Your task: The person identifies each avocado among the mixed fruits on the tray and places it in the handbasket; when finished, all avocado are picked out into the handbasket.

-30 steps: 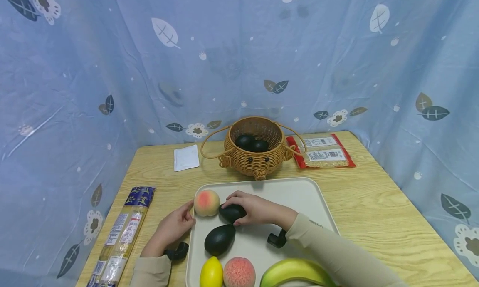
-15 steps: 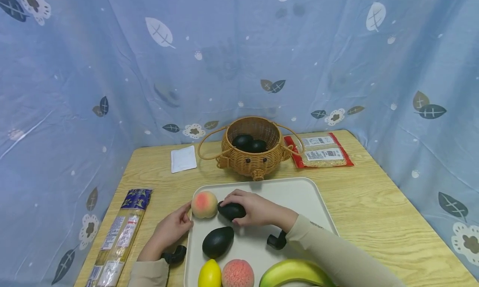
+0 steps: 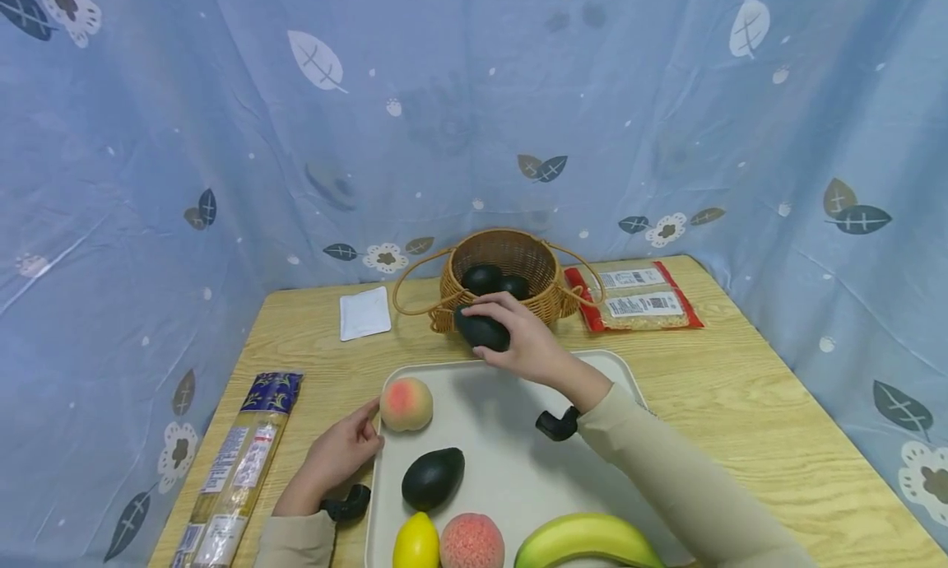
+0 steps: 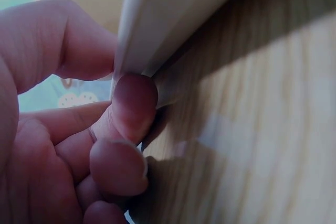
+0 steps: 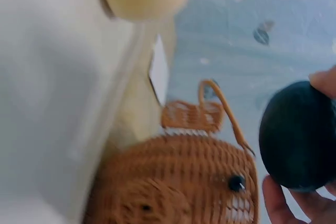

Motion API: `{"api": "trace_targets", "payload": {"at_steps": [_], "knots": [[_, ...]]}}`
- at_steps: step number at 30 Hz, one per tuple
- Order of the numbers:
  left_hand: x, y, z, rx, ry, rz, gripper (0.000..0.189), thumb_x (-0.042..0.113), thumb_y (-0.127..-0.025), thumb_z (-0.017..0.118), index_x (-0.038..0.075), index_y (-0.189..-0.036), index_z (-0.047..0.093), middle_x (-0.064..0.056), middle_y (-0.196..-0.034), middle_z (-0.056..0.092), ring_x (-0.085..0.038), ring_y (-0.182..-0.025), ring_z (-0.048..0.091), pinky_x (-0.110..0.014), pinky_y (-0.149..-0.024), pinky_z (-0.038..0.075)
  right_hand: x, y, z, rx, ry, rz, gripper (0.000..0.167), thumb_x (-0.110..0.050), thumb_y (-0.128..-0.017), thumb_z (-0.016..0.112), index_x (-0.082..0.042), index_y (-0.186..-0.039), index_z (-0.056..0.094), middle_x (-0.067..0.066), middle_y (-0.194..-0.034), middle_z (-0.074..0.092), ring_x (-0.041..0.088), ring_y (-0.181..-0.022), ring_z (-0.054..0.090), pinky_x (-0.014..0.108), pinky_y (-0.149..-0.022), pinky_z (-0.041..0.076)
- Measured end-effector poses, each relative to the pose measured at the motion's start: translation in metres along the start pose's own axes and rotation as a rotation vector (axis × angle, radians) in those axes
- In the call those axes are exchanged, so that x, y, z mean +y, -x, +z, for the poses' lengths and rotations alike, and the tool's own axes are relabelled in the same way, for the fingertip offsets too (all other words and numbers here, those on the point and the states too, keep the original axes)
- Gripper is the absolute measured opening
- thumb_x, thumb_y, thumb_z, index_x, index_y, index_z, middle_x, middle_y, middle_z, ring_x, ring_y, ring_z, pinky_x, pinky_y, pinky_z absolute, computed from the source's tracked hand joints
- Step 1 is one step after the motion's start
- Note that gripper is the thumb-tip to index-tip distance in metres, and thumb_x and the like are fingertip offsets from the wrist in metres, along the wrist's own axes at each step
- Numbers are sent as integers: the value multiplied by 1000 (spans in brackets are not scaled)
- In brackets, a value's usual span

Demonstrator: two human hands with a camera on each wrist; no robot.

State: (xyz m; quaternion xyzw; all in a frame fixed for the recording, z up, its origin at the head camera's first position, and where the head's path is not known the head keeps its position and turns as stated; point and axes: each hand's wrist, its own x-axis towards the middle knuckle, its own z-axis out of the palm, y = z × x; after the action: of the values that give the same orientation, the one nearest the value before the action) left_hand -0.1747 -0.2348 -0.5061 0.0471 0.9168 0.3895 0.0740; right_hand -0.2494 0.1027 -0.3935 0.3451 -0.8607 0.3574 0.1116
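Note:
My right hand (image 3: 535,347) grips a dark green avocado (image 3: 478,331), raised in front of the wicker basket (image 3: 550,304) and overlapping it in the head view. The right wrist view shows the same avocado (image 5: 294,135) between thumb and fingers, beside the basket (image 5: 184,166). Two more avocados (image 3: 481,278) lie in the basket. At the tray's left side my left hand (image 3: 342,451) holds the rim of the white tray (image 3: 376,486); close up, its thumb and fingers (image 4: 134,100) meet at the tray wall (image 4: 157,19). Another avocado (image 3: 433,478) rests on the tray.
On the tray are a pale peach (image 3: 406,404), a lemon (image 3: 416,542), a pink peach (image 3: 471,542) and a banana (image 3: 588,539). Around it lie a noodle packet (image 3: 240,461), a white sachet (image 3: 365,314) and a red-edged bag (image 3: 637,298). A blue curtain (image 3: 415,123) hangs behind.
My right hand has lifted the avocado from beside the pale peach, carrying it up and forward towards the basket. The left hand stays at the tray's rim.

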Motion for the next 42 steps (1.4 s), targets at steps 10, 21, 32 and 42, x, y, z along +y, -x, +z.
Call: {"api": "trace_targets", "payload": {"at_steps": [10,21,32,42], "knots": [[2,1,1,-2,-5,2,65,13,-91,70,6,-153,52,4,-79,58,-15,-64,50,-30,-59,38,22,-25,-36,160,37,145,56,-15,-92,81,-15,-145,62,11,-152,49,36,-136,50,52,-103,49],[4,1,-1,-6,-16,-5,66,13,-90,70,6,-153,52,4,-80,58,-15,-64,50,-30,-58,38,43,-33,-40,161,74,272,58,-15,-94,78,-14,-149,58,12,-158,45,35,-145,42,54,-111,42],[0,1,0,14,-59,0,64,14,-90,71,6,-151,54,6,-79,57,-13,-63,49,-30,-58,37,44,-25,-28,157,60,225,55,-7,-95,76,-9,-147,58,16,-157,46,39,-136,52,53,-104,49],[1,-2,1,7,-43,-3,65,15,-90,71,7,-153,53,5,-80,58,-13,-63,50,-29,-58,37,24,-6,-18,167,44,78,45,-3,-93,76,-8,-136,66,11,-147,57,30,-122,62,44,-84,54]]}}
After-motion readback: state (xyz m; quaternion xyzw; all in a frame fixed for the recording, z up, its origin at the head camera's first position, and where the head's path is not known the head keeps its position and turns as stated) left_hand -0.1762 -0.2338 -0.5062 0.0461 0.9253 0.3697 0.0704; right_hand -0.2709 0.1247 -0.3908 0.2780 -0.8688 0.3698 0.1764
